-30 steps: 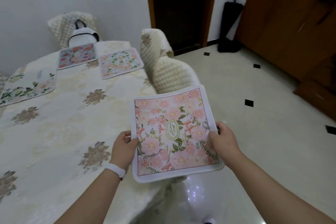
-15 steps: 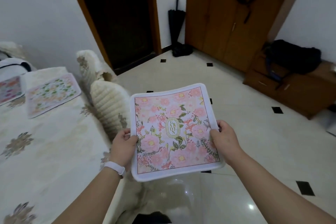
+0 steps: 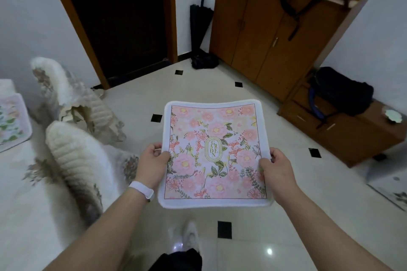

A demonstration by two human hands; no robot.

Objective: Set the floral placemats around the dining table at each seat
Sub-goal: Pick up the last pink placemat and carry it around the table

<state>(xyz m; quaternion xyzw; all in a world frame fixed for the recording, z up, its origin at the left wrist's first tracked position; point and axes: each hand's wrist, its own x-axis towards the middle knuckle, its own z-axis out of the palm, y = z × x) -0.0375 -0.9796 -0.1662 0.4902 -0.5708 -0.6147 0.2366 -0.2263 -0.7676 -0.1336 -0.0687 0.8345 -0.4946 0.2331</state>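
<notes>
Pink floral placemat (image 3: 214, 152) at centre frame, held flat in the air over the tiled floor (image 3: 297, 193), printed side up, oval "GARDEN" badge in the middle; left hand (image 3: 152, 163) clamps its left edge, thumb on top, white wristband (image 3: 141, 189) on that wrist; right hand (image 3: 276, 170) clamps the right edge the same way; mat is clear of the counter (image 3: 24, 193), which runs down the left edge of frame under a cream cloth; 1 more floral placemat (image 3: 12, 121) lies flat on the counter at far left, partly cut off; 2 quilted chair backs (image 3: 74, 160) sit between counter and held mat; wooden cabinet (image 3: 264, 28) upper right; folded black umbrella (image 3: 200, 28) in the corner beside it.
</notes>
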